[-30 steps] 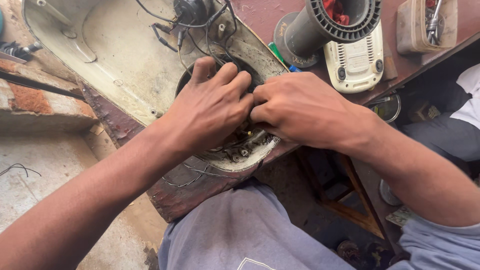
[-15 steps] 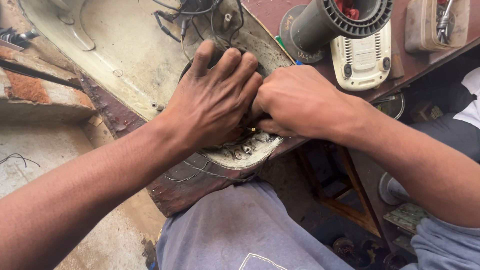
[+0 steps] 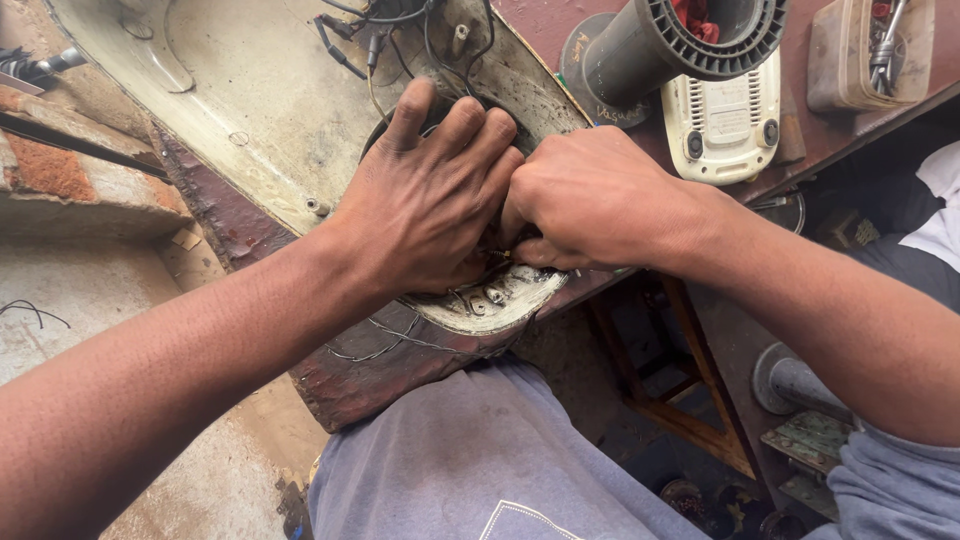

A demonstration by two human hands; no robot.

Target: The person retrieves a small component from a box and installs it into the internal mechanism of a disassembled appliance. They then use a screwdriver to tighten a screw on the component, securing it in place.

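On a worn red bench [image 3: 380,370], left hand [image 3: 425,205] lies spread-fingered over a dirty cream casing [image 3: 260,110]; right hand [image 3: 590,200] is curled, its grasp hidden

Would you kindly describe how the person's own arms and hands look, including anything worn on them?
Both hands are bare: the left hand and right hand wear no gloves, rings or watch. The left forearm is uncovered to the frame edge. On the right arm, a grey-blue fabric sleeve shows near the elbow. No markings are visible.
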